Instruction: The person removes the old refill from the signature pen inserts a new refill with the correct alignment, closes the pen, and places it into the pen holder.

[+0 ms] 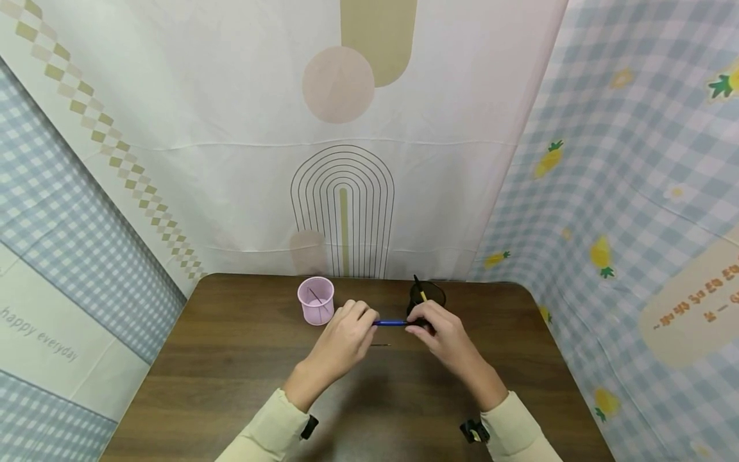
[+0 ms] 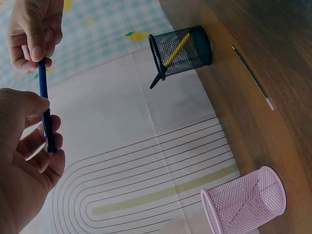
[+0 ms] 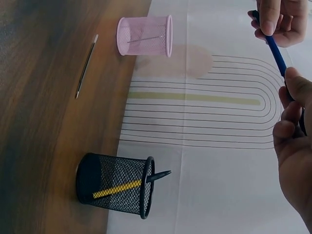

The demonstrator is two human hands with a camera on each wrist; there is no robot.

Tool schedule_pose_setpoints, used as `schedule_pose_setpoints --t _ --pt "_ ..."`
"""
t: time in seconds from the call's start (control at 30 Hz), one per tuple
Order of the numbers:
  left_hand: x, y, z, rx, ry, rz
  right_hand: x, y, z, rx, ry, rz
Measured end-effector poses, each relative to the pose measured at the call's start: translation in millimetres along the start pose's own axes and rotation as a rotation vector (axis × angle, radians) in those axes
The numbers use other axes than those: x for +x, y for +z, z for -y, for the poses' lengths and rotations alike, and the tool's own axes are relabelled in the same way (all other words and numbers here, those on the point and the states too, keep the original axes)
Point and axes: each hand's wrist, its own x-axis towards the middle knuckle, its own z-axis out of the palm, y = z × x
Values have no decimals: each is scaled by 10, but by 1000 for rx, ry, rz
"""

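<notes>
Both hands hold a blue pen level between them above the table. My left hand pinches one end with thumb and fingers, and my right hand grips the other, darker end. In the left wrist view the pen's blue barrel shows between the two hands. Below them a thin pen refill lies on the table; the hands partly cover it in the head view.
A pink mesh pen holder with a thin dark stick inside stands behind my left hand. Behind the right hand is a black mesh pen holder containing a yellow-and-black pen. Patterned cloths surround the wooden table.
</notes>
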Motion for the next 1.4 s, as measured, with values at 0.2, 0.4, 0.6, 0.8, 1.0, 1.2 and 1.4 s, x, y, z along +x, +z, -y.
schedule_pose_setpoints --t 0.2,0.4,0.6,0.8,1.0,1.2,1.4 --pt "-7 -6 21 -15 -15 -12 -35 -10 -3 15 42 19" --pt "-14 -8 43 -17 -12 -11 -50 -54 22 -32 81 68" --pt "-25 -10 53 -20 -18 -7 -42 -80 -1 -71 58 60" --pt "-33 -16 58 -31 -26 -1 -45 -99 -17 -78 56 54" --pt "-42 -16 62 -40 -28 10 -43 -118 -17 -79 60 55" --pt "-44 -19 64 -50 -25 31 -28 -144 -6 -59 71 53" --pt "-49 -10 69 -76 -12 2 -27 -155 -3 -49 73 60"
